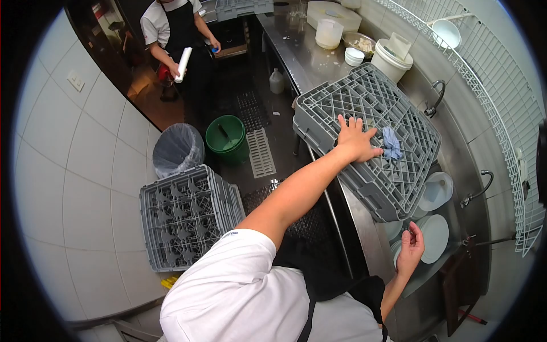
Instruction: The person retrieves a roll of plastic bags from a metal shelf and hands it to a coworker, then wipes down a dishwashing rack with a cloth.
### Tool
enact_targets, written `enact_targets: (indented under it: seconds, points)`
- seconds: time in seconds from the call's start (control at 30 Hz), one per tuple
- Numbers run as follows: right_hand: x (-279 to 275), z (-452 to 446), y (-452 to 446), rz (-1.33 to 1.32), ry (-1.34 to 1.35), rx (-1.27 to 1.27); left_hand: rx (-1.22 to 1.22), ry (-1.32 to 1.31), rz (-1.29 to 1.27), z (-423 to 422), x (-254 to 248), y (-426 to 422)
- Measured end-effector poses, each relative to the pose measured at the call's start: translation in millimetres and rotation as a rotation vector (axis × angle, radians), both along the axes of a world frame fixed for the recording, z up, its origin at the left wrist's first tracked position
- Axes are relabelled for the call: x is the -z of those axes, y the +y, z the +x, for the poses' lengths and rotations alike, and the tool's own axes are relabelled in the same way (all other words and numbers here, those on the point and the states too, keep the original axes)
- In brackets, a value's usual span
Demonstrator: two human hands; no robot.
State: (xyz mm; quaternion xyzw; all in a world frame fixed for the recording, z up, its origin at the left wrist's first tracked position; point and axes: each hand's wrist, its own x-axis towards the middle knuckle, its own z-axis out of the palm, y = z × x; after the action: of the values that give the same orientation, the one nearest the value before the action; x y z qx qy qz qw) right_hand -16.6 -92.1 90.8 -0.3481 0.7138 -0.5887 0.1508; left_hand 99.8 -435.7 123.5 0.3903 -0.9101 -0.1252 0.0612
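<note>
My left hand [356, 141] lies with fingers spread on the grey plastic dish rack [336, 102], whose lattice face is turned up. A crumpled blue cloth [391, 142] rests on the lattice, just right of that hand. The rack spans the steel counter and the sink edge. My right hand [410, 249] is just below the rack's near corner, fingers loosely bent and nothing visible in them. Whether it touches the rack is unclear. White plates [434, 239] and a white bowl [437, 191] sit in the sink beside it.
Stacked grey racks [182, 219] stand on the floor at left, near a lined bin [178, 149] and a green bucket [227, 139]. A co-worker [176, 34] holds a white roll. Containers, including a white tub [390, 62], line the counter; faucets [437, 97] and a wire shelf [490, 91] flank it.
</note>
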Motion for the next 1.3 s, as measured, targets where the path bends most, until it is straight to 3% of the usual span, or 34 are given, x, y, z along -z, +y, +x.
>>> enact_targets:
  seconds: [0.93, 1.3]
  points:
    - [-0.7, -0.8, -10.3, 0.034, -0.002, -0.028, 0.01, 0.053, 0.01, 2.0, 7.1, -1.7]
    - [-23.3, 23.9, -70.6, 0.013, 0.05, 0.155, 0.063, -0.008, 0.042, 5.7, -2.6, -5.5]
